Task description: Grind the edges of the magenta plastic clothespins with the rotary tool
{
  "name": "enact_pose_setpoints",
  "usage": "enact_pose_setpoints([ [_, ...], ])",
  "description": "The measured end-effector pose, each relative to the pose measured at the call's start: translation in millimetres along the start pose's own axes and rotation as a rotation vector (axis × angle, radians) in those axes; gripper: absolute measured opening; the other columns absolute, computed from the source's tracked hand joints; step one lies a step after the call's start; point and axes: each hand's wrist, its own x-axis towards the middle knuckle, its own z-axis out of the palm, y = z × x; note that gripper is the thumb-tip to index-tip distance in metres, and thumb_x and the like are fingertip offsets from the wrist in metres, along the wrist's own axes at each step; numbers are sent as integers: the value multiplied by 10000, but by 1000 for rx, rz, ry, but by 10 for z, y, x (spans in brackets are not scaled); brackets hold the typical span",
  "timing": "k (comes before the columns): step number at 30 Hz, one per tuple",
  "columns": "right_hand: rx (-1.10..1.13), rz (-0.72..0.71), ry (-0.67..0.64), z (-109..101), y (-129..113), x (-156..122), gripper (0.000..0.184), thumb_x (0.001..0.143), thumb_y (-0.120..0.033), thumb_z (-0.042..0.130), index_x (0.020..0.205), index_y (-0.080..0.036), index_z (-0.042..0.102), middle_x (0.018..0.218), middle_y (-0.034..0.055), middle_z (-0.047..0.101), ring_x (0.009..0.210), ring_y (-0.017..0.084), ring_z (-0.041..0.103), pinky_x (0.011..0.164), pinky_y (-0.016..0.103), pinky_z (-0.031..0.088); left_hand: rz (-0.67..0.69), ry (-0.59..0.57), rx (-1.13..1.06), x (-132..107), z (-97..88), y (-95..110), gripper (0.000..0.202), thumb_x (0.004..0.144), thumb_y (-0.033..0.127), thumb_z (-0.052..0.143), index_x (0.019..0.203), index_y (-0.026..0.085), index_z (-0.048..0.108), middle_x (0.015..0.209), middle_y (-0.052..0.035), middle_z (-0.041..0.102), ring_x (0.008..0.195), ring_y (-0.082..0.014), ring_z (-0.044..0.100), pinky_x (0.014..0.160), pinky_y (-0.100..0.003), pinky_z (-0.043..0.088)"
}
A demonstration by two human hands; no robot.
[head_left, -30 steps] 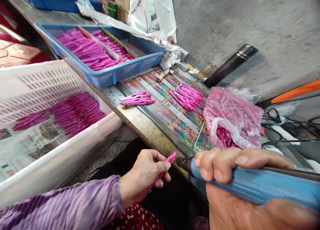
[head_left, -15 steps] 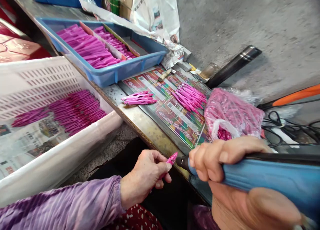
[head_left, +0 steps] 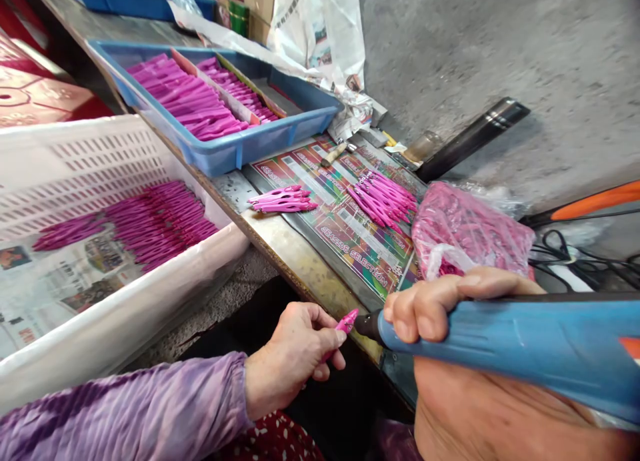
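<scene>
left hand (head_left: 293, 344) is curled shut around a small pink plastic piece (head_left: 347, 322), pinched close with just the pointed tip poking out to the right, down near the bench edge. right hand (head_left: 465, 401) is wrapped tight around a blue rotary tool (head_left: 520, 341), and its black nose (head_left: 369, 326) sits right at that pink tip, though honestly you can't tell from here if they're touching. your purple sleeve (head_left: 125, 407) runs in from the near left, above a red spotted cloth (head_left: 273, 441).

over on the left, a white slotted crate (head_left: 100, 167) lined with newspaper (head_left: 65, 267) holds rows of pink pieces (head_left: 155, 224). farther along the metal bench (head_left: 295, 261), a blue divided tray (head_left: 240, 155) is packed with more of them. right of that, a printed seaside selection mat (head_left: 340, 261) has a small bunch of pink pieces (head_left: 283, 199) and a bigger pile (head_left: 383, 197) on it, plus a wood-handled tool (head_left: 334, 154) at its far end. to the right of the mat you've got a clear plastic bag (head_left: 473, 231) stuffed with pink parts, then black cables (head_left: 565, 254), with a concrete wall (head_left: 500, 61) along the far right.
</scene>
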Motion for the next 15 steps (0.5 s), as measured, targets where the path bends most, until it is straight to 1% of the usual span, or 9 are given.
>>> enact_pose_setpoints([
  [3, 19, 41, -31, -26, -3, -3, 422, 851, -669, 754, 844, -261, 648, 682, 16, 608, 587, 234, 607, 593, 430, 542, 6, 9, 8, -11, 6, 8, 206, 959, 83, 610, 780, 164, 548, 488, 43, 594, 335, -30, 369, 382, -160, 263],
  [4, 19, 47, -49, -14, -19, 0, 428, 837, -675, 767, 864, -261, 664, 685, 18, 617, 594, 238, 618, 601, 433, 551, 5, 12, 10, -15, 8, 10, 204, 954, 82, 614, 779, 164, 548, 488, 42, 597, 337, -30, 372, 382, -159, 268],
  [6, 11, 35, -81, 35, -56, 5, 417, 834, -665, 781, 961, -275, 707, 678, 11, 634, 594, 238, 629, 620, 437, 571, 0, 15, 9, -25, 10, 13, 205, 942, 83, 626, 774, 167, 544, 485, 42, 596, 337, -31, 369, 384, -158, 272],
  [9, 14, -36, -144, 116, -74, 12, 349, 903, -598, 745, 1119, -324, 731, 649, -19, 655, 536, 214, 614, 581, 410, 574, -1, 19, 19, -32, 8, 14, 213, 945, 87, 625, 767, 169, 542, 484, 43, 593, 337, -32, 369, 384, -159, 264],
  [11, -1, -94, -168, 140, -56, 18, 367, 917, -613, 724, 1119, -306, 733, 622, -36, 631, 496, 177, 578, 534, 359, 543, 0, 26, 35, -30, 6, 16, 216, 956, 78, 607, 769, 167, 548, 488, 41, 595, 337, -31, 371, 384, -161, 253],
  [13, -33, -125, -212, 139, -33, 23, 451, 872, -667, 746, 1081, -268, 725, 608, -50, 588, 489, 150, 552, 513, 324, 512, -4, 28, 45, -25, 7, 20, 220, 959, 57, 591, 770, 164, 555, 488, 42, 595, 340, -31, 371, 387, -162, 250],
  [15, -49, -115, -272, 145, -28, 13, 486, 826, -679, 788, 1049, -255, 709, 614, -61, 563, 505, 143, 554, 517, 316, 502, -10, 29, 47, -20, 10, 24, 228, 954, 39, 584, 764, 162, 558, 485, 41, 592, 348, -34, 380, 392, -163, 255],
])
